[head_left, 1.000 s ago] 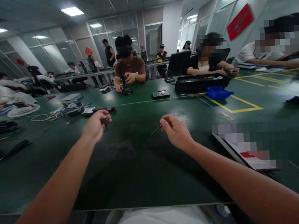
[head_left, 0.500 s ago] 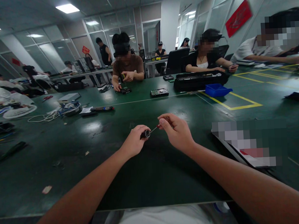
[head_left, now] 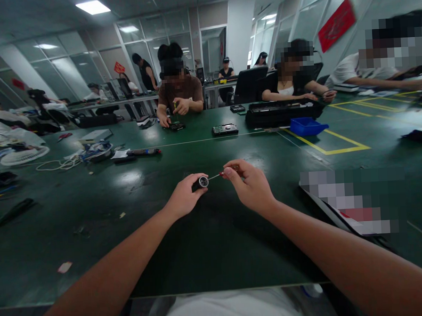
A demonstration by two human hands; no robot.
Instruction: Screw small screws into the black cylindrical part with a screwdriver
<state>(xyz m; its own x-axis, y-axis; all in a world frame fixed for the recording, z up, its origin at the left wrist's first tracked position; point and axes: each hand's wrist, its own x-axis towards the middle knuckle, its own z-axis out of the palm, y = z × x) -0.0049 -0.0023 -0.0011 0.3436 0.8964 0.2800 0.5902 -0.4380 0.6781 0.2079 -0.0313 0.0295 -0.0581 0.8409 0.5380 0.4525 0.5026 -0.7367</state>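
Small black cylinder (head_left: 200, 182) and thin screwdriver (head_left: 222, 175) held together above the green desk (head_left: 165, 236).

Left hand (head_left: 183, 197) closed around the black cylinder, its silver-ringed end turned to the right. Right hand (head_left: 250, 186) pinched shut on the red grip of the screwdriver, the thin metal shaft running left and meeting the cylinder's ring, both raised just over the desk at centre. To the right, a flat booklet (head_left: 344, 217), partly blurred. Farther off: blue bin (head_left: 306, 126) inside yellow floor-style tape lines, long black case (head_left: 282, 112) just behind it, hard drive (head_left: 225, 129) near the middle seam, cables (head_left: 73, 161) at left. Across the desk, a person in a brown shirt (head_left: 181, 91) bent over a small device, other seated people at right.
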